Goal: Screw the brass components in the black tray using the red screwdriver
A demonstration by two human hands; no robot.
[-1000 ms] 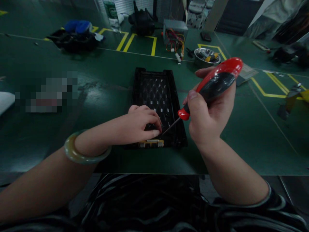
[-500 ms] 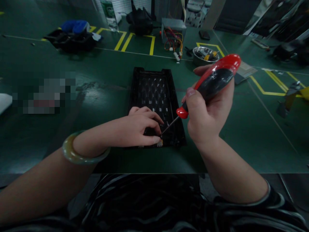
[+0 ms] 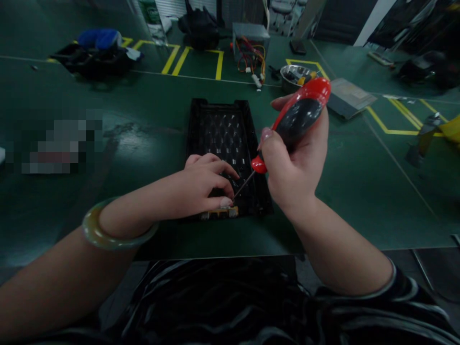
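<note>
My right hand [image 3: 298, 158] is closed around the red and black handle of a screwdriver [image 3: 298, 120]. Its thin shaft slants down to the left. The tip meets the thumb and index finger of my left hand [image 3: 204, 187], which are pinched together there; whatever is between them is too small to make out. Under my left hand lies a black plastic panel [image 3: 223, 108] with a patterned inner face and raised edges. Along its near edge sits a small circuit board [image 3: 223, 212] with metal connectors, partly covered by my left thumb.
Toward the back stand a power supply box [image 3: 251, 36] with coloured cables and a metal bowl [image 3: 287, 85] of tools. A black tray [image 3: 93, 60] with a blue item is at the back left. A flat grey plate [image 3: 348, 98] lies right of the bowl.
The view has shifted slightly. The screwdriver and my right hand have moved a little left relative to the panel, and more of the circuit board shows below my left thumb.
</note>
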